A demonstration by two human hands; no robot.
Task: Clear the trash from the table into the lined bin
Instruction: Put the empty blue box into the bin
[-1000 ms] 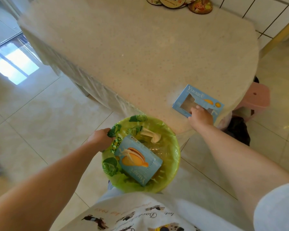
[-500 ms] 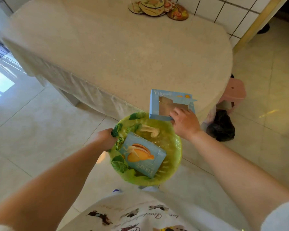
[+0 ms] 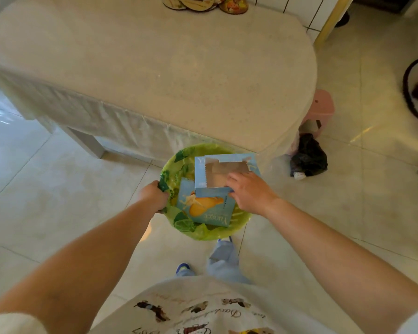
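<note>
A round bin with a green printed liner (image 3: 179, 227) hangs just below the table's near edge. My left hand (image 3: 153, 197) grips its left rim. My right hand (image 3: 247, 192) holds an empty light-blue carton with a cut-out window (image 3: 210, 174) over the bin's mouth, its open side facing up. Under it, inside the bin, lies a second blue carton printed with an orange pastry (image 3: 204, 208). The beige table (image 3: 155, 75) stretches behind the bin.
Several round decorated coasters (image 3: 203, 1) lie at the table's far edge. A pink stool (image 3: 322, 107) and a dark bag (image 3: 309, 155) sit on the tiled floor right of the table. My legs and a blue shoe (image 3: 182, 268) are below the bin.
My right hand lifted the windowed carton off the table's near edge and carried it left and down over the bin. My left hand kept its grip on the rim.
</note>
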